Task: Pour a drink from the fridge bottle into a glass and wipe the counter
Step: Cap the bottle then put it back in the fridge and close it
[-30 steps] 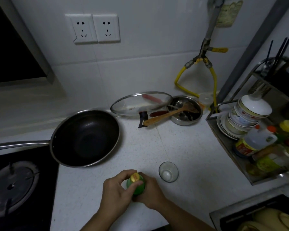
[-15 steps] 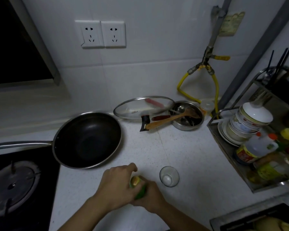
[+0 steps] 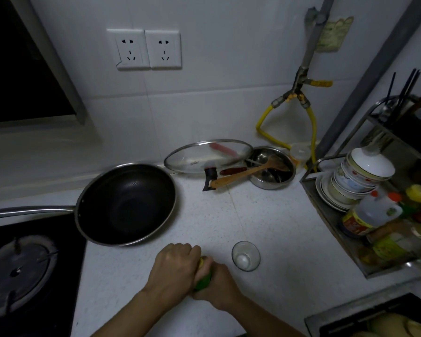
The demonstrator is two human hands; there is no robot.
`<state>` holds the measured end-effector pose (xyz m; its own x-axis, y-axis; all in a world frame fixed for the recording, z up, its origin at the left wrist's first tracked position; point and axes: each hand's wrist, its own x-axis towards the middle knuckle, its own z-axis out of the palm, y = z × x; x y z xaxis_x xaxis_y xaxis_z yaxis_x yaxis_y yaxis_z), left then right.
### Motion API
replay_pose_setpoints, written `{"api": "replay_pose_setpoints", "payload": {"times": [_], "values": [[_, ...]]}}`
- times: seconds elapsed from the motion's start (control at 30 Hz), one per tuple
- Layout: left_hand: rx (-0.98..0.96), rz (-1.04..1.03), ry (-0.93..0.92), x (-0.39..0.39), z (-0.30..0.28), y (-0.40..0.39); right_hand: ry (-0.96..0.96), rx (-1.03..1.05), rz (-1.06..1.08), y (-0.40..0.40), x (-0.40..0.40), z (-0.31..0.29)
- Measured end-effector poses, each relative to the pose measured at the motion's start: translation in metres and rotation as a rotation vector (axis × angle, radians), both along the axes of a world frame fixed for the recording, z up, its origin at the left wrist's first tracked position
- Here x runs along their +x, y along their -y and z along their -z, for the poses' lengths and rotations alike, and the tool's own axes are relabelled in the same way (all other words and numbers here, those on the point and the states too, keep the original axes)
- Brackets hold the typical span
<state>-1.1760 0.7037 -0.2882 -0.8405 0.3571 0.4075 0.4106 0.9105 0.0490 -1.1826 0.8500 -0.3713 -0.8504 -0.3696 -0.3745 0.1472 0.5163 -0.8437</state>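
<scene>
Twisting the cap is where it's at: left hand has now closed right over the top of the green bottle, which a second ago showed its yellow cap, so it's probably being unscrewed. Right hand is clamped round the body, bottom centre of frame. Glass sits just right of it on the counter, looks empty, though it's dim. Wok at centre left is empty too.

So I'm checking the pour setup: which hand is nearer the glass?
Right. The right hand grips the green bottle just left of the glass; the left hand sits beyond it, over the cap.
</scene>
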Motion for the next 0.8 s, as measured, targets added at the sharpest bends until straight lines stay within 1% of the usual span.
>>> {"api": "replay_pose_setpoints", "payload": {"times": [0.17,0.3,0.4,0.47,0.5,0.57,0.7,0.8], "values": [[-0.100,0.287,-0.040,-0.017,0.003,0.015,-0.039,-0.020,-0.027,-0.001,-0.003,-0.004],[-0.237,0.572,-0.048,-0.036,-0.010,0.027,-0.020,-0.042,-0.043,-0.003,-0.007,-0.006],[-0.356,0.756,-0.056,-0.050,-0.020,0.029,-0.028,-0.022,-0.099,-0.004,-0.011,-0.010],[-0.435,0.846,-0.060,-0.060,-0.028,0.030,-0.038,0.003,-0.128,-0.003,-0.013,-0.012],[-0.456,0.857,-0.060,-0.064,-0.032,0.031,-0.029,0.006,-0.121,-0.002,-0.013,-0.013],[-0.423,0.764,-0.062,-0.065,-0.032,0.035,-0.034,-0.006,-0.074,0.002,-0.010,-0.013],[-0.117,0.321,-0.035,-0.033,-0.014,0.025,-0.018,0.013,0.031,0.007,-0.002,-0.009],[0.097,-0.011,-0.014,-0.004,0.000,0.006,-0.069,0.066,-0.011,0.012,0.005,-0.004]]}}
